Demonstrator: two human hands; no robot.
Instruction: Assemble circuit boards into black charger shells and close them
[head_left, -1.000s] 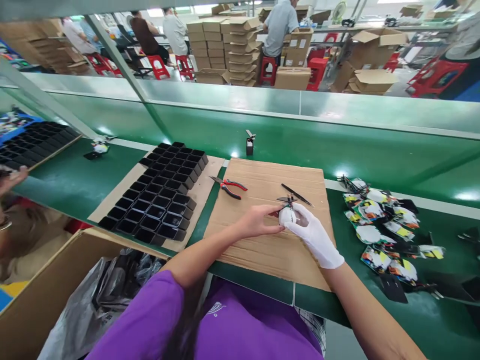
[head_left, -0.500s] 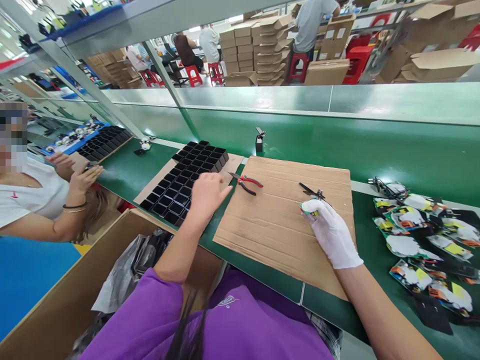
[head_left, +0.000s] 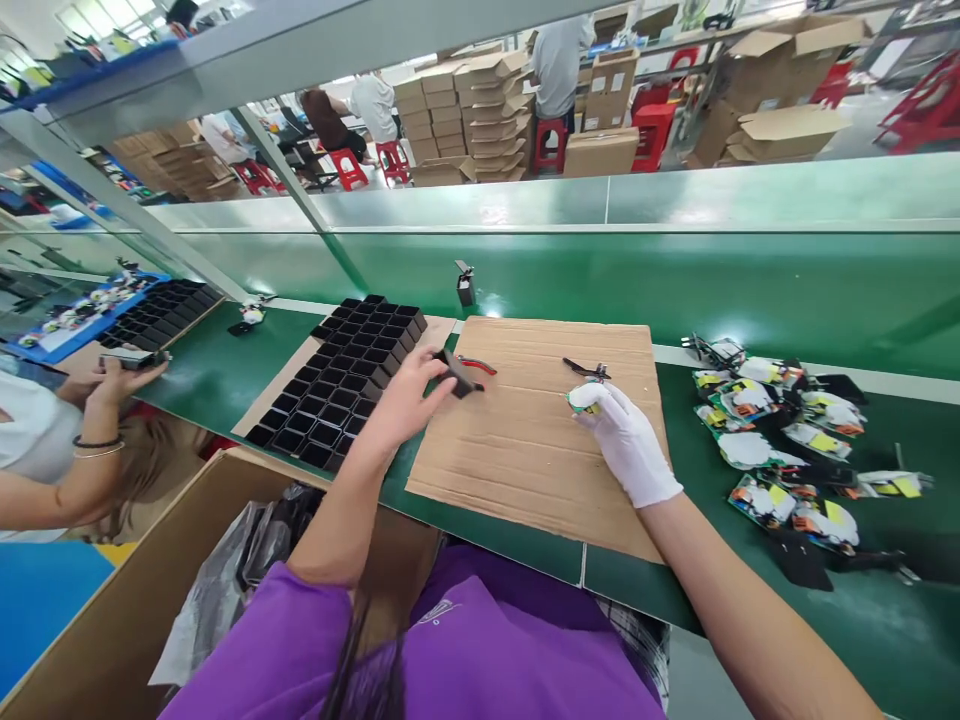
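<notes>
My bare left hand grips a black plastic case, tilted above the left edge of the cardboard sheet. Behind that case lie red-handled pliers, partly hidden by it. In my white-gloved right hand is a circuit board with a white covering and a green edge, held over the sheet's right side. A black piece sticks out just beyond the board; whether it is joined to it I cannot tell. Rows of open black cases stand left of my left hand.
Several circuit boards are heaped on the green bench at right. A small black case stands at the back. A co-worker's hand holds a part at far left. Below sits a large carton with plastic bags.
My left hand has lifted a black case from the rows and brought it right, over the cardboard's edge. My right hand keeps the circuit board. The whole view has shifted.
</notes>
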